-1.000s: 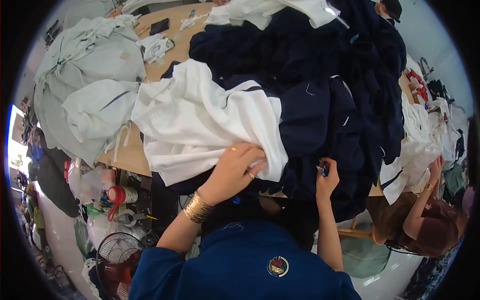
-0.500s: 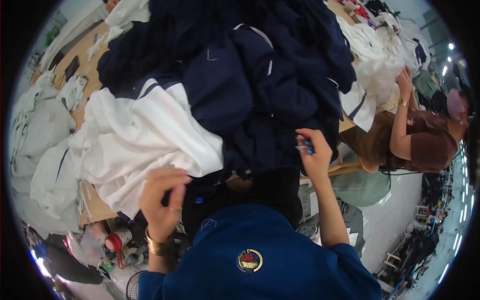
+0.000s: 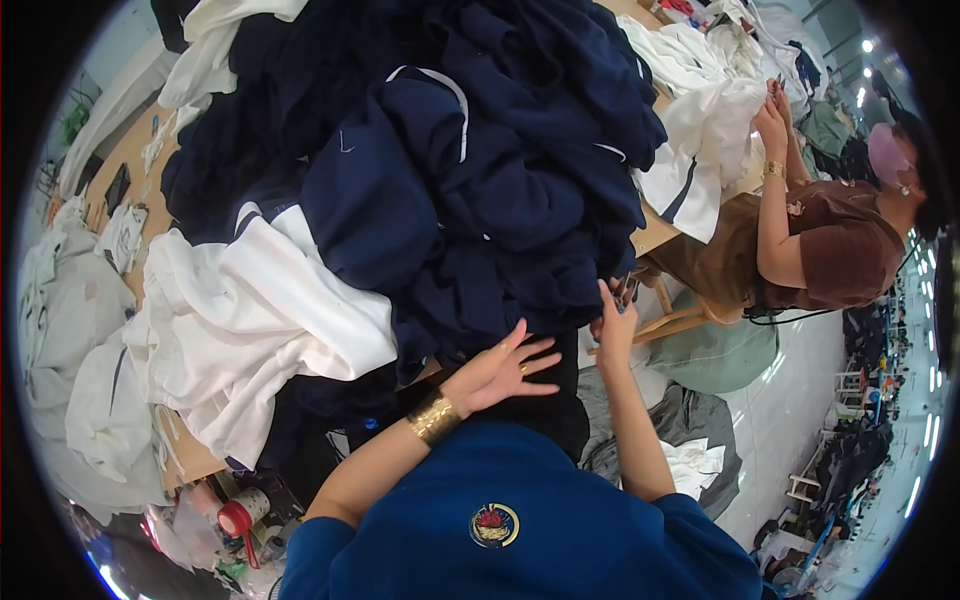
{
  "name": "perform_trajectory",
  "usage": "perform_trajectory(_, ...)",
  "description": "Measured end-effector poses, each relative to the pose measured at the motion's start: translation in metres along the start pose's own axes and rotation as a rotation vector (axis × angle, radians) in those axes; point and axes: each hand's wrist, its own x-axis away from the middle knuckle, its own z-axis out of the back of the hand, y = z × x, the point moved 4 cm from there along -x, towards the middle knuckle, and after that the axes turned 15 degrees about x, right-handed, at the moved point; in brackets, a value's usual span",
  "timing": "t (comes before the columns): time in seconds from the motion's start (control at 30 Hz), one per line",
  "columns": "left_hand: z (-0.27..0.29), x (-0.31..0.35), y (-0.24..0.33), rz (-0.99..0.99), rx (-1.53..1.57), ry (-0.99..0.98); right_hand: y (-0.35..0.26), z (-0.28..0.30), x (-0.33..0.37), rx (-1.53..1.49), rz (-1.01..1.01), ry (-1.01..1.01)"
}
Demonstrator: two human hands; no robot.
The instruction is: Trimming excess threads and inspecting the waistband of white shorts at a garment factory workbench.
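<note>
A big heap of navy garments covers the table in front of me. At its left front lies a crumpled white garment with a dark-and-white trimmed edge. My left hand, fingers spread and holding nothing, is over my lap just short of the heap's near edge. Beside the heap's right front corner, my right hand is closed around small thread snips. Their metal tips point away from me, and the fingers hide most of them.
On the right a co-worker sits handling white garments. A wooden stool stands near my right side, with grey cloth lower down. At left are pale piled fabrics and a red-lidded bottle.
My left hand has left the white garment's near edge, swung right and spread its fingers. My right hand has lowered slightly, still holding the snips. The whole view has shifted.
</note>
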Motion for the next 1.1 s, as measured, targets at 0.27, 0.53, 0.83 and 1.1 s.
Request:
perform_trajectory(0.27, 0.01, -0.034, 0.074, -0.611, -0.796, 0.432, -0.032, -0.085, -0.02, -0.607, 0.066, -0.204)
perform_trajectory(0.53, 0.025, -0.04, 0.124, -1.261, -1.58, 0.169, -0.019, -0.096, -0.01, -0.352, -0.032, -0.204)
perform_trajectory(0.83, 0.005, -0.024, 0.085, -1.145, -1.884, 0.429, 0.003, 0.021, 0.006, 0.884, 0.707, -0.307)
perform_trajectory(1.1, 0.01, -0.014, 0.074, -1.39, -1.984, 0.505, -0.116, -0.035, 0.037, 0.3, 0.846, -0.01)
